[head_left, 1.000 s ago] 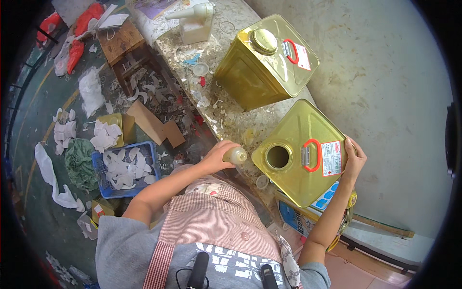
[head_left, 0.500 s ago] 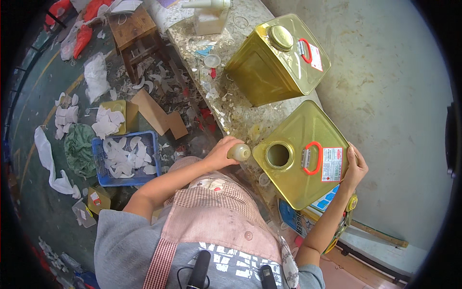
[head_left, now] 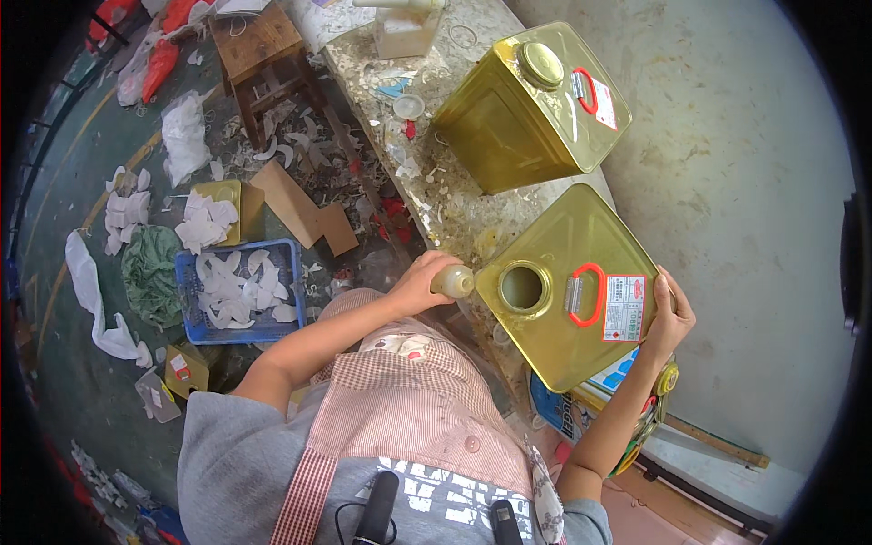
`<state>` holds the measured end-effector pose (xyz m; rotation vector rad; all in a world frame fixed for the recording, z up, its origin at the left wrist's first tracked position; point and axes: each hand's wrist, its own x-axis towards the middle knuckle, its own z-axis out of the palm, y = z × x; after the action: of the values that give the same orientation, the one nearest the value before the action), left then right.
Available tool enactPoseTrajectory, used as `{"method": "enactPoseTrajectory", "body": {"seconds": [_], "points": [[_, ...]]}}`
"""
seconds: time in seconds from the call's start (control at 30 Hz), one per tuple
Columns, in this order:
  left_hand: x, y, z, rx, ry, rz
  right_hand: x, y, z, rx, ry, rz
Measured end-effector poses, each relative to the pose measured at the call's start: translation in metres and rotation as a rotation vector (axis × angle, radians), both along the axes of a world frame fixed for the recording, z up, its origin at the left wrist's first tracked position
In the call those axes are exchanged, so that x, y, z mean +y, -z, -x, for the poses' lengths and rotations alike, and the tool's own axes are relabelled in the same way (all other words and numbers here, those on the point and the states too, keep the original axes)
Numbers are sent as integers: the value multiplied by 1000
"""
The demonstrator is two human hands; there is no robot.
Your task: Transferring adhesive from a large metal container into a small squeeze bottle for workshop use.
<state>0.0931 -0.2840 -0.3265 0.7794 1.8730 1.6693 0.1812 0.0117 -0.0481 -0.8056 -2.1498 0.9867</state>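
Observation:
My left hand (head_left: 418,283) is wrapped round a small translucent bottle (head_left: 453,282) with an open, narrow mouth. That mouth sits just left of a square gold metal can (head_left: 568,241). The can's round opening (head_left: 524,288) is uncapped, and its inside looks dark. A red carrying handle (head_left: 598,295) and a white label are on its top. My right hand (head_left: 670,318) grips the can's right edge, thumb on top and the other fingers partly hidden. Farther back on the worktable stands a second gold can (head_left: 509,150) with its round cap on.
The stained worktable (head_left: 427,186) carries scraps, a small clear lid (head_left: 408,106) and a translucent container (head_left: 409,36). A wooden stool (head_left: 254,44) stands beyond it on the left. On the floor are a blue basket (head_left: 238,338) of white pieces and cardboard (head_left: 289,200). A wall is on the right.
The view has shifted slightly, so the far can and worktable sit a little higher and farther right. Both hands keep their holds on the bottle and the near can, almost unmoved.

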Motion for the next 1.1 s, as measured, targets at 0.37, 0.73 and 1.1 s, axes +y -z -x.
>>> {"method": "enactPoseTrajectory", "body": {"seconds": [0.37, 0.73, 1.1], "points": [[3, 9, 0, 5, -23, -8, -11, -2, 1, 1, -1, -5], [0, 8, -2, -7, -40, -5, -16, -1, 5, 4, -11, 4], [-27, -10, 8, -50, -119, 9, -16, -1, 7, -6, -8, -11]]}}
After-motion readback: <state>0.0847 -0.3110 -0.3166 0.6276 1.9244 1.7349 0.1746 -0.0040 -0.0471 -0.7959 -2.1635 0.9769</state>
